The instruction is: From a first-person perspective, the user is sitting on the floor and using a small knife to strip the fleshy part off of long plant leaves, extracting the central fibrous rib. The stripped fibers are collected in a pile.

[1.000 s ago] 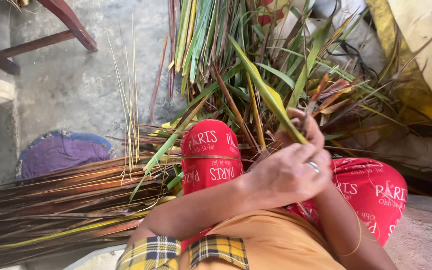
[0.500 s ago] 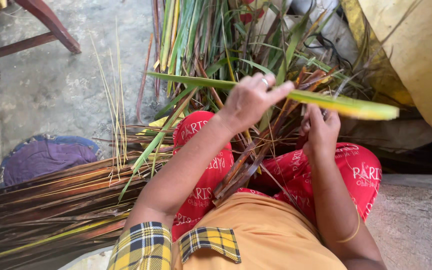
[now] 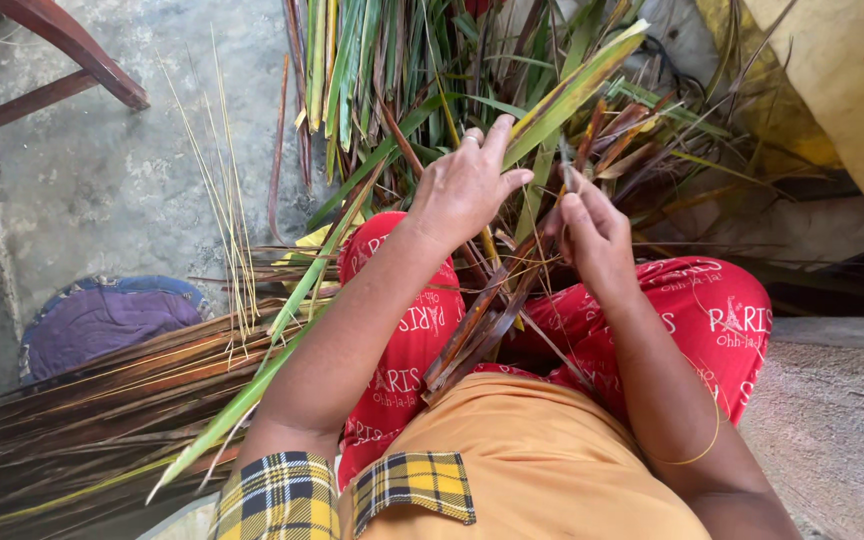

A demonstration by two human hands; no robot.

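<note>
Since half a second ago the long green-yellow palm leaf (image 3: 572,90) has swung from lying crosswise to slanting up and to the right, and both hands have drawn closer together. Left hand (image 3: 467,185) closes loosely around the leaf's lower part, fingers curled over it, thumb against the blade. Right hand (image 3: 592,235) is pinched shut on a thin dark blade-like tool (image 3: 567,165) just beside the leaf. Beneath them, split brown leaf strips (image 3: 477,335) rest across the red-trousered lap (image 3: 407,340). A heap of dry brown fronds (image 3: 82,410) lies on the concrete floor (image 3: 102,170) to the left.
</note>
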